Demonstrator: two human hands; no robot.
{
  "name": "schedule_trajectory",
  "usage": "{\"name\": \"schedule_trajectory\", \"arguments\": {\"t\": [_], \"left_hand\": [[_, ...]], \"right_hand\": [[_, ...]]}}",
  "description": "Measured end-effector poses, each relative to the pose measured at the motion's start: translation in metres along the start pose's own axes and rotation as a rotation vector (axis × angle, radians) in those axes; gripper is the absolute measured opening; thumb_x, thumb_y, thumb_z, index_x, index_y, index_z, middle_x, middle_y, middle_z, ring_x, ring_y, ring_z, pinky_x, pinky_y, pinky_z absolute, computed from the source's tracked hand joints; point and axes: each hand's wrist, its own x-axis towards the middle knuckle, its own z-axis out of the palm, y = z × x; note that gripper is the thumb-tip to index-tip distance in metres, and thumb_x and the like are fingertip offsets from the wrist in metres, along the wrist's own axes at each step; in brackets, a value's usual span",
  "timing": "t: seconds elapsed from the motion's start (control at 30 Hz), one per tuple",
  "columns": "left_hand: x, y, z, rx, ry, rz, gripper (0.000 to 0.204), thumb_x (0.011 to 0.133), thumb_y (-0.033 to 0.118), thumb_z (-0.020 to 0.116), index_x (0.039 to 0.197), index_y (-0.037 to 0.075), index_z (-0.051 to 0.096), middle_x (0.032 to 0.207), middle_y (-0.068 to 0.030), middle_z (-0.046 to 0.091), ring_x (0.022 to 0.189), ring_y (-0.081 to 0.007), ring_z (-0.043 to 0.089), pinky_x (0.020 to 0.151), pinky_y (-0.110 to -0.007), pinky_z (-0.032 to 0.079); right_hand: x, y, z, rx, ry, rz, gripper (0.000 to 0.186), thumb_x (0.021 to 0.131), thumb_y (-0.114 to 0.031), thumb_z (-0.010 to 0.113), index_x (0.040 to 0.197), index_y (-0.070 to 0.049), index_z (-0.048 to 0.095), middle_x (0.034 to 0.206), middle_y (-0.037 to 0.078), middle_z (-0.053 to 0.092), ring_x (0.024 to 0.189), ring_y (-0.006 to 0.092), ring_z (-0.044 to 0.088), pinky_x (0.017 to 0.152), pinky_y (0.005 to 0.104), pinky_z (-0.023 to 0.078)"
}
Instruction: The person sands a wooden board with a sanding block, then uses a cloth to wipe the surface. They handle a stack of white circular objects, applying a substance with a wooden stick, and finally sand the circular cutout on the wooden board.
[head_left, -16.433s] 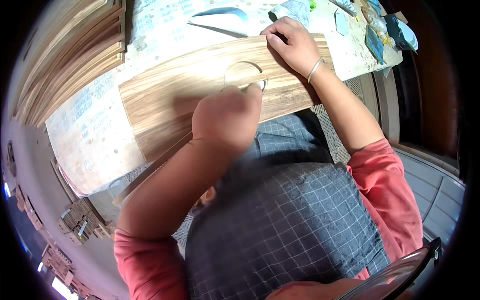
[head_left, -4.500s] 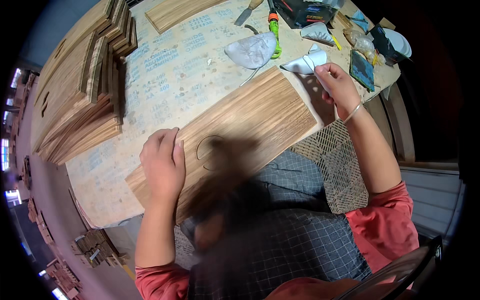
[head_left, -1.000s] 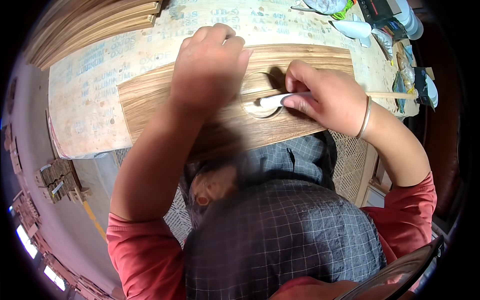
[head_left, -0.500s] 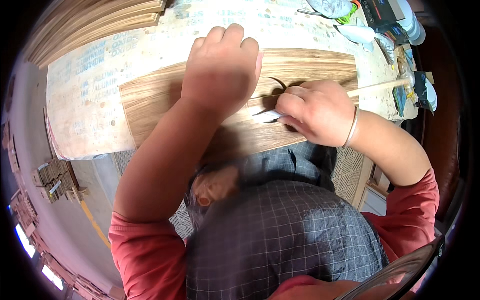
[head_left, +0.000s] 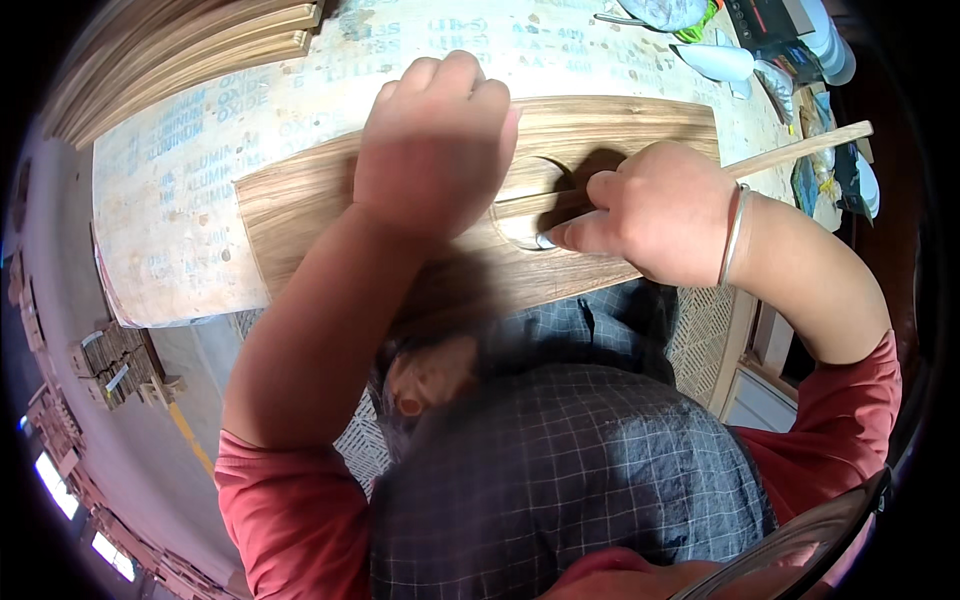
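A wood-grained board (head_left: 300, 215) lies across the near side of the work table. On it, a curved cut line (head_left: 508, 232) forms part of a round outline between my hands. My right hand (head_left: 670, 210) is closed around a pale wooden stick (head_left: 800, 150), whose far end juts out to the right past my wrist. At its fingertips a small white tip (head_left: 545, 240) touches the curved line; whether it belongs to the stick is hidden. My left hand (head_left: 430, 150) is closed, knuckles up, over the board's middle; what its fingers hold, if anything, is hidden.
Several wooden boards (head_left: 200, 60) are stacked at the far left. Cluttered at the far right are a white tube-like thing (head_left: 715, 62), a dark box (head_left: 765, 22) and crumpled wrappers (head_left: 820, 150). The printed table covering (head_left: 160, 250) shows at left. A cardboard bundle (head_left: 112, 362) stands below.
My right hand has moved slightly right, and more of the stick shows beyond it, angled higher. Less of the white piece is visible. My left hand has shifted a little left.
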Motion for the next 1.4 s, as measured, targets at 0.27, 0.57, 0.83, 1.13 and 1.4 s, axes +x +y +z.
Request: {"name": "schedule_trajectory", "arguments": {"t": [0.27, 0.57, 0.83, 1.13, 1.4], "left_hand": [[0.004, 0.006, -0.001, 0.048, -0.082, -0.037, 0.006, 0.079, 0.012, 0.066, 0.082, 0.008, 0.062, 0.085, -0.0079, 0.055, 0.078, -0.0287, 0.054, 0.068, -0.039, 0.046], [0.001, 0.003, -0.001, -0.005, -0.030, -0.003, 0.005, 0.078, 0.009, 0.066, 0.081, 0.007, 0.063, 0.081, -0.0082, 0.056, 0.074, -0.0281, 0.054, 0.066, -0.037, 0.047], [-0.001, 0.001, 0.000, 0.001, -0.017, -0.006, 0.008, 0.076, 0.008, 0.068, 0.081, 0.008, 0.063, 0.082, -0.0083, 0.056, 0.075, -0.0280, 0.055, 0.067, -0.036, 0.047], [0.002, 0.001, 0.008, 0.065, 0.046, 0.044, 0.009, 0.075, 0.015, 0.067, 0.075, 0.009, 0.059, 0.079, -0.0064, 0.053, 0.073, -0.0250, 0.054, 0.063, -0.035, 0.047], [0.002, 0.004, 0.006, 0.134, 0.048, 0.061, 0.012, 0.075, 0.016, 0.066, 0.071, 0.010, 0.056, 0.077, -0.0063, 0.053, 0.071, -0.0245, 0.053, 0.062, -0.035, 0.047]], "right_hand": [[0.005, -0.036, 0.043, 0.372, 0.370, 0.247, 0.034, 0.080, -0.010, 0.057, 0.114, -0.014, 0.060, 0.081, 0.013, 0.064, 0.069, 0.0310, 0.066, 0.060, 0.0425, 0.053], [-0.022, -0.041, 0.058, 0.033, 0.462, 0.423, 0.037, 0.079, -0.015, 0.059, 0.115, -0.022, 0.062, 0.085, 0.008, 0.062, 0.061, 0.0238, 0.063, 0.050, 0.0352, 0.051], [-0.001, -0.050, 0.053, 0.144, 0.505, 0.402, 0.032, 0.078, -0.013, 0.058, 0.110, -0.017, 0.061, 0.079, 0.011, 0.061, 0.060, 0.0268, 0.064, 0.049, 0.0384, 0.051], [0.010, -0.060, 0.045, 0.158, 0.452, 0.435, 0.031, 0.080, -0.016, 0.058, 0.111, -0.018, 0.061, 0.076, 0.011, 0.060, 0.062, 0.0281, 0.065, 0.053, 0.0370, 0.052], [0.001, -0.062, 0.046, 0.090, 0.484, 0.476, 0.025, 0.081, -0.016, 0.056, 0.105, -0.015, 0.062, 0.076, 0.011, 0.060, 0.061, 0.0250, 0.065, 0.051, 0.0356, 0.053]]}}
